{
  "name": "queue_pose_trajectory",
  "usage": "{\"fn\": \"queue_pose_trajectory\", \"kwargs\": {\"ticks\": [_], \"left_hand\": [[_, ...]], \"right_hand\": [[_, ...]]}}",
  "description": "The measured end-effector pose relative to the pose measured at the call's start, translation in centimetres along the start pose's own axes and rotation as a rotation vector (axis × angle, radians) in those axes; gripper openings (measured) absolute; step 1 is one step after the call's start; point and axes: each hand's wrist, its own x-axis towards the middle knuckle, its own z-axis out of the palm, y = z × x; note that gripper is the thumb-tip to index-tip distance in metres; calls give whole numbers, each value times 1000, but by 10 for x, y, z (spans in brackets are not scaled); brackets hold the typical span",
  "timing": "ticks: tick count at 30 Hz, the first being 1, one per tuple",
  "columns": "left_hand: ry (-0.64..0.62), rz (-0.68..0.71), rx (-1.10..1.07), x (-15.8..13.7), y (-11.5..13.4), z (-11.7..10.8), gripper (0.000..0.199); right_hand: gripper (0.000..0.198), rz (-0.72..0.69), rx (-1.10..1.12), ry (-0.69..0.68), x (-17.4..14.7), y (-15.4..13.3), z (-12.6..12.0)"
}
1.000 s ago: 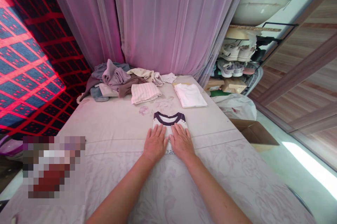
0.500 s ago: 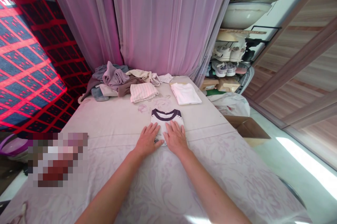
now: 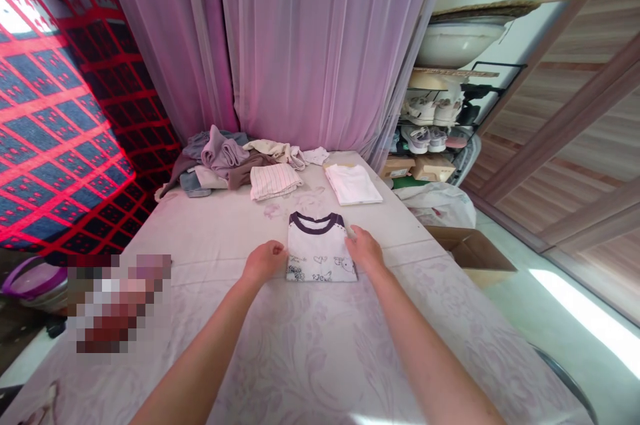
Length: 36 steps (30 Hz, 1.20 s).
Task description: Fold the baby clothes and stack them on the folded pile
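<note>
A folded white shirt (image 3: 320, 253) with a dark purple collar and dark line drawings lies flat on the bed, between my two hands. At its left edge my left hand (image 3: 265, 261) is closed, thumb and fingertips pinched together on the side of the cloth. My right hand (image 3: 366, 248) has its fingers bent around the right edge, closed on the fabric near the sleeve; its fingertips are partly hidden. Farther back lie a folded striped cloth (image 3: 276, 182) and a folded white garment (image 3: 353, 184).
A heap of crumpled clothes (image 3: 220, 158) sits at the back left, before a purple curtain (image 3: 320, 45). To the right stand a shoe rack (image 3: 425, 122) and an open cardboard box (image 3: 470, 248). A pixelated patch (image 3: 120, 305) covers something on the left.
Both hands were lying flat on the shirt and have moved apart to its two side edges, with fingers now bent in. The printed front is uncovered.
</note>
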Motion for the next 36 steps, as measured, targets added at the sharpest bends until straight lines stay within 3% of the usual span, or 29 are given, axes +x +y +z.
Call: {"fn": "queue_pose_trajectory", "kwargs": {"ticks": [3,9,14,18,22,25,28,33,36], "left_hand": [[-87,-31,-28,1,1,1,19],[-154,-40,-44,7,4,7,24],[-58,-20,-17,9,15,12,22],[-3,-18,-75,5,20,18,15],[38,-39,-214,2,21,28,38],[38,-18,-420,7,23,31,59],[54,-1,-538,18,30,19,54],[164,37,-589,31,43,-28,51],[235,57,-628,27,35,-43,54]], "right_hand": [[41,121,51,-154,19,3,-8],[26,111,97,-315,16,7,-3],[22,87,152,-344,-4,5,-8],[21,87,289,-251,-19,1,-5],[48,120,567,-163,-24,2,12],[72,27,644,-103,-19,-2,18],[76,-63,670,-104,-3,-19,7],[71,-188,642,-58,22,-66,-21],[68,-298,582,9,23,-79,-15]]}}
